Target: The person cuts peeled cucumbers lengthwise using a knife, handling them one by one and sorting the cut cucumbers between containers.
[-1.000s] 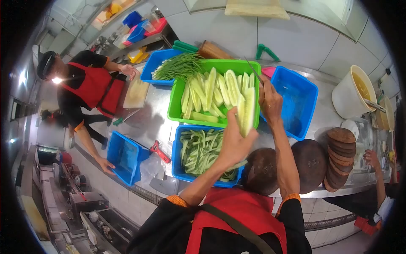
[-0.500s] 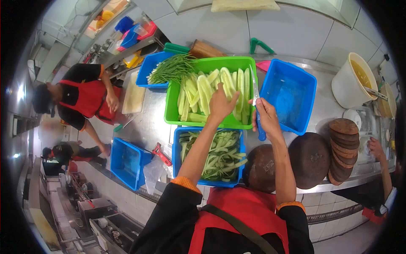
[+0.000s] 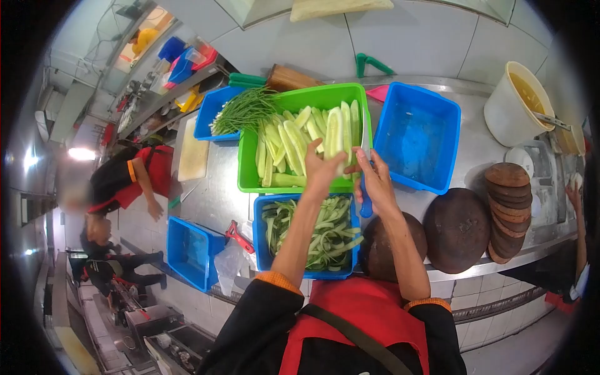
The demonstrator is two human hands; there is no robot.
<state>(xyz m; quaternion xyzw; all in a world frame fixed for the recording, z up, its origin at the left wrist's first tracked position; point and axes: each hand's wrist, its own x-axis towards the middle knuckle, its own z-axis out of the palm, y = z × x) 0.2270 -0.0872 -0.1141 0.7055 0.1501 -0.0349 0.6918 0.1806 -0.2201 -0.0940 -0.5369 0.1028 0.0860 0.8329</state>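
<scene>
Over the near edge of a green tub (image 3: 250, 156) my left hand (image 3: 325, 167) has its fingers around the lower end of a pale cucumber half (image 3: 334, 132). My right hand (image 3: 376, 181) grips a knife with a blue handle (image 3: 365, 199), its blade pointing away from me along the tub's right side. Several peeled cucumber pieces (image 3: 294, 147) lie in the tub. Just below it, a blue bin (image 3: 257, 232) holds green peel strips (image 3: 312, 231).
Spring onions (image 3: 245, 112) lie in a blue bin at the tub's left. A wide blue bin (image 3: 417, 137), dark round boards (image 3: 457, 230) and a white bucket (image 3: 500, 112) stand right. A red-handled peeler (image 3: 239, 237) lies left. A co-worker (image 3: 140, 178) stands far left.
My left hand has gone from reaching into the tub to holding a cucumber half. My right hand, still with the knife, is closer to it. The co-worker at left has turned and bent.
</scene>
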